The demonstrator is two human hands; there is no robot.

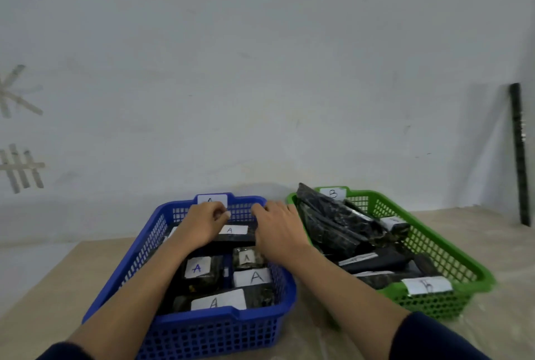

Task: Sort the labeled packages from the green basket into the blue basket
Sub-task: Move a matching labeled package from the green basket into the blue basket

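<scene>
Gripping the A-labelled package (233, 230) crosswise between curled fingers, left hand (202, 225) and right hand (278, 229) over the blue basket (220, 330).

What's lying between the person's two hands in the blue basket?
In the head view, a dark package with a white A label lies between the left hand and right hand, at the blue basket's far end.

Head-worn view, forward and down, close over baskets (162, 214)

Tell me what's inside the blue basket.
The blue basket holds dark wrapped packages with white A labels; five labels show. Both hands, left hand and right hand, cover its far end, hiding whatever lies beneath them.
</scene>
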